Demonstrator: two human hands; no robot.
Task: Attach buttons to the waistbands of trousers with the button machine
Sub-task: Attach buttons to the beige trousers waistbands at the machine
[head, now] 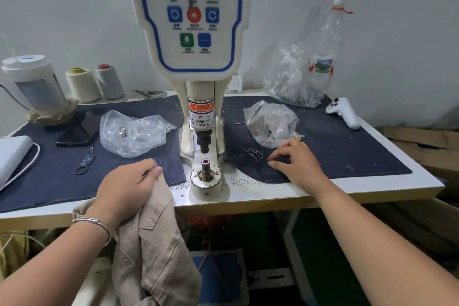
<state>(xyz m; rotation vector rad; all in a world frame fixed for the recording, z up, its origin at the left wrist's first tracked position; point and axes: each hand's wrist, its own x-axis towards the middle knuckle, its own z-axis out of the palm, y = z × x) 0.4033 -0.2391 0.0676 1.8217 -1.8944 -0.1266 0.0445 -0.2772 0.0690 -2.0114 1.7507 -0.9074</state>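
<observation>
The button machine (pixel 196 32) stands at the table's middle, its punch (pixel 205 143) raised above the lower die post (pixel 206 169). Beige trousers (pixel 151 243) hang over the table's front edge, left of the die. My left hand (pixel 126 186) grips their top edge. My right hand (pixel 295 159) rests on the dark denim mat (pixel 347 146), fingers curled loosely, just in front of a clear bag of buttons (pixel 270 122). Whether its fingertips pinch a button I cannot tell. A second clear bag with metal parts (pixel 131 131) lies left of the machine.
Two thread cones (pixel 83 84), a white lidded cup (pixel 34 82), a black phone (pixel 79 131) and a white pad (pixel 12 154) sit at the left. A plastic bottle (pixel 327 40), a crumpled bag (pixel 295 79) and a white controller (pixel 344 112) stand at the right.
</observation>
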